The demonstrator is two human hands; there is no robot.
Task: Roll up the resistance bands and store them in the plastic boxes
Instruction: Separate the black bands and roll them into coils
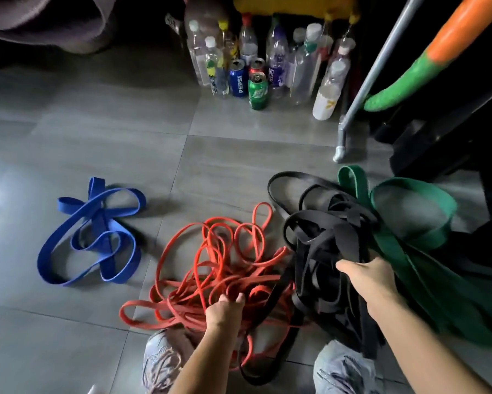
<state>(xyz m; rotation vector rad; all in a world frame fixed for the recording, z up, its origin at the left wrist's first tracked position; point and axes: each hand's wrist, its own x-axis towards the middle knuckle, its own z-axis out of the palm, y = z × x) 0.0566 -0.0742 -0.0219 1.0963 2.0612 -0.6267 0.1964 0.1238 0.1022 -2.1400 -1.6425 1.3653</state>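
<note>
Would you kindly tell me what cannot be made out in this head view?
Head view:
Plastic boxes: none in frame.
Right hand: fingers hidden behind its own back, among the black bands.
Red bands: count lost in their tangle.
Green band: lower end lost in shadow at the right.

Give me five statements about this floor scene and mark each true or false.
1. The wide blue rubber band lies apart from the other bands, untouched. True.
2. The right hand holds the tangled black flat bands. True.
3. The left hand grips those black bands too. False: it grips the thin orange-red bands.
4. The green drink can lies on its side. False: it stands upright.
5. The broad green band is rolled up tight. False: it sits in loose loops.
</note>
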